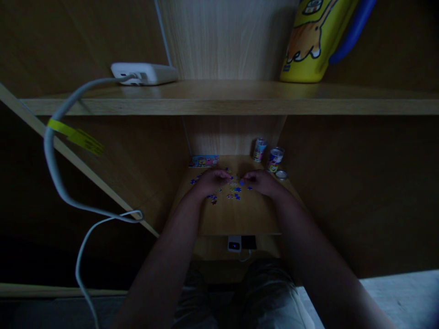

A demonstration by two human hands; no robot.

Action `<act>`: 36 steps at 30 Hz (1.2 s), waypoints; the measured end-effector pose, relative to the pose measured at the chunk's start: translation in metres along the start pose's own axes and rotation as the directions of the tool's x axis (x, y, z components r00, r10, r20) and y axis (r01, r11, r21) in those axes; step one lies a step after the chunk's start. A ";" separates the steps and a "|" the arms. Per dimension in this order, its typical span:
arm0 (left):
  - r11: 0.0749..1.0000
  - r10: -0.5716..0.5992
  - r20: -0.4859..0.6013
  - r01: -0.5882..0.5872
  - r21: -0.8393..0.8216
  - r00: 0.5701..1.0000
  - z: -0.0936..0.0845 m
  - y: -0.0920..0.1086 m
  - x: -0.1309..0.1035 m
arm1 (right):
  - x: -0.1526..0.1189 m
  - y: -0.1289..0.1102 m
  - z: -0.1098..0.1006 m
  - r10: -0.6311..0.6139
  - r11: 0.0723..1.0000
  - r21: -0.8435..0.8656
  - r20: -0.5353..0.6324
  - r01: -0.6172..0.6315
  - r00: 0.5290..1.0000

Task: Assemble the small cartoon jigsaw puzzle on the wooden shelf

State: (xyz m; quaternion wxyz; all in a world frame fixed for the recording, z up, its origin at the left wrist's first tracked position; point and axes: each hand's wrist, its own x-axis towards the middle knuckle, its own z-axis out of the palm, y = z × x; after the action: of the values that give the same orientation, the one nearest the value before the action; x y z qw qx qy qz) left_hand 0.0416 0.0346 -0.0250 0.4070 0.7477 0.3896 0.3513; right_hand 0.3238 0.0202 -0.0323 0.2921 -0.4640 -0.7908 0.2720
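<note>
Jigsaw pieces [237,189] in blue and other, mixed colours lie loose on a wooden board [240,224], around and between the two hands, with a few off to the left and a single blue one near the right hand. The left hand [214,179] reaches in from the left, fingers bent and tips drawn towards the thumb beside the pieces; whether it pinches one, I cannot tell. The right hand [259,181] faces it, its thumb and fingers brought close together at a blue piece [242,182], though gripped or only touched, I cannot tell. The fingertips of the two hands are apart, with small pieces between them.

At the far left of the board lies a colourful printed card [204,161]. At the far right a slim can [259,150] stands upright, and a wider can [275,159] stands to its right and a little nearer, with a round lid [281,175] lying just beside it.

Above, a shelf [219,107] bears a white device [151,74] on the left, a pale cable [56,169] with a yellow tag [76,137] running from it, and a yellow container [305,50] with a blue handle on the right. Below the board's near edge lie a white device with a small lit display [234,246] and a dark flat object [248,242] to its right
</note>
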 end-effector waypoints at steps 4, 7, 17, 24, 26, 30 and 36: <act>0.993 -0.024 0.081 0.014 0.120 0.996 -0.001 0.002 -0.005 | 0.002 0.005 0.003 -0.031 0.998 -0.056 -0.030 0.029 0.999; 0.985 -0.042 0.108 0.023 0.169 0.993 0.000 0.001 -0.007 | 0.004 0.005 0.007 -0.068 0.997 -0.050 -0.089 0.064 0.994; 0.960 0.103 0.117 -0.129 0.247 0.988 -0.003 -0.001 -0.005 | 0.014 -0.011 0.023 -0.352 0.930 -0.138 -0.073 0.340 0.933; 0.932 0.167 0.033 -0.168 0.320 0.985 0.000 -0.006 -0.001 | 0.018 -0.016 0.025 -0.317 0.929 -0.198 0.005 0.312 0.948; 0.926 0.183 0.014 -0.177 0.335 0.983 0.002 -0.009 0.001 | 0.017 -0.019 0.025 -0.307 0.931 -0.206 0.007 0.302 0.952; 0.906 0.214 0.025 -0.208 0.369 0.976 0.005 -0.010 0.003 | 0.018 -0.023 0.025 -0.300 0.925 -0.240 0.021 0.296 0.954; 0.884 0.207 0.004 -0.189 0.428 0.978 0.010 -0.012 0.007 | 0.019 -0.023 0.026 -0.270 0.923 -0.278 0.021 0.265 0.963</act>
State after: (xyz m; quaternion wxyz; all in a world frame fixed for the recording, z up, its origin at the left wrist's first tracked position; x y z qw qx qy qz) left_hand 0.0497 0.0411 -0.0383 0.1879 0.8468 0.3870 0.3130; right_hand 0.2843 0.0230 -0.0297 0.2654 -0.3905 -0.8744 0.1114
